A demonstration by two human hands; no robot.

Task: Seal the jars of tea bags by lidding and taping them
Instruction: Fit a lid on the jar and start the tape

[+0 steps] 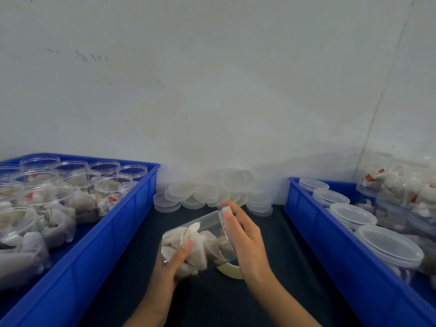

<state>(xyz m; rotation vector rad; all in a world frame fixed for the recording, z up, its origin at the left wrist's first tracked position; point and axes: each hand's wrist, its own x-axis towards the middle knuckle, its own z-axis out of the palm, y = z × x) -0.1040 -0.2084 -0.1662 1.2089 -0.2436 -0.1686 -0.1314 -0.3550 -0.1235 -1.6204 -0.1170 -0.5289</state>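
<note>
2 blue crates (pixel 132 208), 2 hands (pixel 245 237), 1 held jar (pixel 200 241), 1 tape roll (pixel 230 271)

A dark table (pixel 271 232) carries two blue crates: one (pixel 99 251) at nine o'clock, the other (pixel 330 234) at three o'clock. Loose clear lids (pixel 207 194) lie heaped at twelve o'clock against the wall. A tape roll (pixel 230 271) lies near the centre, partly hidden.
</note>
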